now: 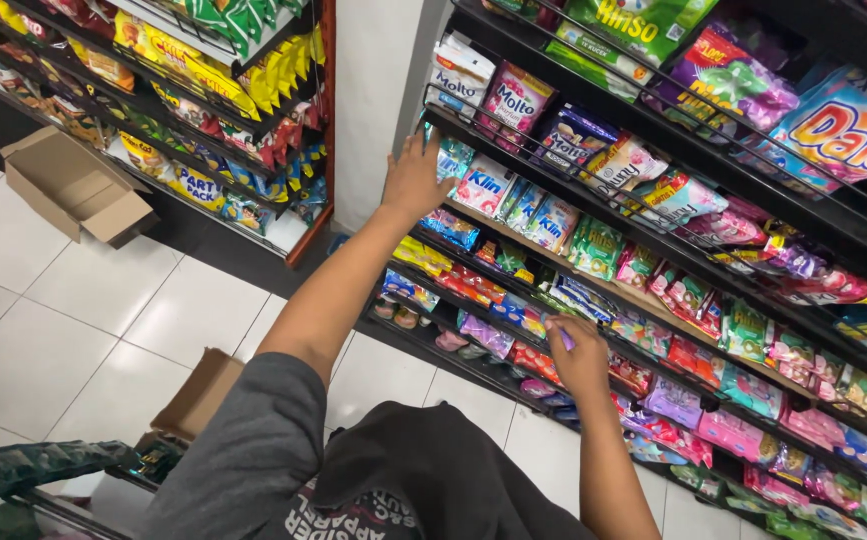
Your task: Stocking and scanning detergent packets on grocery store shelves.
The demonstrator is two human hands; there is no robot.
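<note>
Left hand [416, 180] fingers spread on the shelf edge [514, 165]; right hand [579, 355] pinches a purple sachet [565, 338].

— What colours are on the shelf [514, 160] at the right of the frame?
— Its wire rails are black. The sachets [699, 300] hanging in rows run pink, green, purple and blue; the pouch [514, 100] near the upper middle is pink and white, and the big bag [844, 125] at upper right is blue with red and yellow.
— And the left side?
— Snack packets [194, 75] at upper left are mostly yellow, with green and red ones. The floor [84, 320] is white tile with thin grey joints; the cardboard box [74, 185] on it is plain brown.
— The sleeve [244, 450] at the bottom?
— Grey, beside a black cloth [434, 470] with white lettering.
</note>
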